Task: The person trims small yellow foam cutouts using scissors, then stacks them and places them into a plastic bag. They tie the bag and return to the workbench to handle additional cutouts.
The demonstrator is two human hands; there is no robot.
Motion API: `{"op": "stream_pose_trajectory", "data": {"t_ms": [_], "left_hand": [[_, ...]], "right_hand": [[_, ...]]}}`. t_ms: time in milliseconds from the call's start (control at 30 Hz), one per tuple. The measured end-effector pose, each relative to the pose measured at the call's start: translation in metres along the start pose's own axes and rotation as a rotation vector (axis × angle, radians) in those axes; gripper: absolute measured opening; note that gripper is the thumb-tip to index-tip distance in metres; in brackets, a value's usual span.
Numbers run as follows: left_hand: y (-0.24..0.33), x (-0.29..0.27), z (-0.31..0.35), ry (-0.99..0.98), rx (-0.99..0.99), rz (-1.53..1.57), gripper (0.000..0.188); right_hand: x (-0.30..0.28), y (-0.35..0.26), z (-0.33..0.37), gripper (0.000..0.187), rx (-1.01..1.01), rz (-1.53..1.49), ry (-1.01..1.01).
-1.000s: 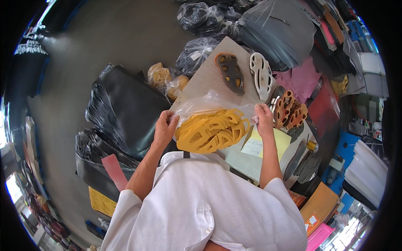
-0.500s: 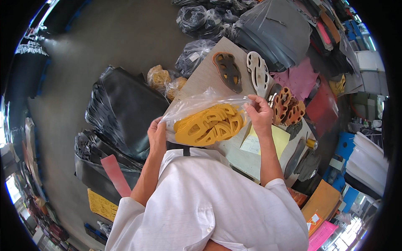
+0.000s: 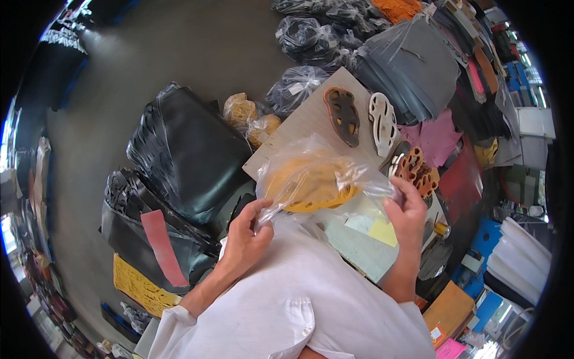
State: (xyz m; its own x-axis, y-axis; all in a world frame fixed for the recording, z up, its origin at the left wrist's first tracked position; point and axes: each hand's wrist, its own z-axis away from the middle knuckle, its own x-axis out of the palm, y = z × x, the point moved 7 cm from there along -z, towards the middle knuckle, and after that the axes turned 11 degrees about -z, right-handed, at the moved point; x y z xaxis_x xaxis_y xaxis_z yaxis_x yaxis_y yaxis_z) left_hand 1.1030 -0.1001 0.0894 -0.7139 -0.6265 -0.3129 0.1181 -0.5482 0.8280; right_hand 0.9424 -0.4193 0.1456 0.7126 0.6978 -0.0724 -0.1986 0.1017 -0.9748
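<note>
A clear plastic bag (image 3: 326, 146) lies loosely over a stack of yellow cut-out leather-like pieces (image 3: 293, 186) with oval holes, held close to my white shirt above the table (image 3: 296, 125). My left hand (image 3: 246, 236) pinches the bag's near left edge. At the bag's right end, my right hand (image 3: 408, 212) grips gathered plastic between thumb and fingers. The film has folds and glare, so much of the stack shows only blurred through it. Its lower edge shows more plainly.
Beyond the bag are a dark slotted plate (image 3: 342, 116), a white slotted plate (image 3: 382, 122) and orange-brown cut-outs (image 3: 412, 164). Yellow paper (image 3: 383, 232) lies near my right forearm. Black sheets (image 3: 185, 152) are piled at left; bagged yellow pieces (image 3: 239, 110) sit behind.
The bag's film now covers more of the yellow stack. My left hand has moved right and nearer my body; my right hand has moved right and nearer. The whole view has shifted slightly.
</note>
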Motion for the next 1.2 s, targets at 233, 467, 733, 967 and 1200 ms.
{"op": "stream_pose_trajectory", "data": {"t_ms": [233, 467, 733, 967, 1200], "left_hand": [[0.056, -0.029, 0.042, -0.128, -0.117, 0.565, 0.053], [0.108, -0.047, 0.044, -0.060, -0.037, 0.790, 0.064], [0.165, -0.102, 0.055, 0.101, 0.439, 0.713, 0.055], [0.179, -0.099, 0.026, -0.143, 0.344, 0.537, 0.043], [0.191, -0.111, -0.003, -1.068, 0.942, 0.039, 0.060]], "right_hand": [[-0.013, -0.040, 0.021, 0.042, 0.044, 0.112, 0.016], [-0.035, -0.059, 0.015, 0.034, -0.001, 0.315, 0.112], [-0.025, -0.168, 0.069, 0.020, -0.452, 0.540, -0.046], [0.001, -0.169, 0.072, 0.022, -0.388, 0.634, -0.105], [0.002, -0.149, 0.110, 0.028, 0.065, 0.799, -0.242]]}}
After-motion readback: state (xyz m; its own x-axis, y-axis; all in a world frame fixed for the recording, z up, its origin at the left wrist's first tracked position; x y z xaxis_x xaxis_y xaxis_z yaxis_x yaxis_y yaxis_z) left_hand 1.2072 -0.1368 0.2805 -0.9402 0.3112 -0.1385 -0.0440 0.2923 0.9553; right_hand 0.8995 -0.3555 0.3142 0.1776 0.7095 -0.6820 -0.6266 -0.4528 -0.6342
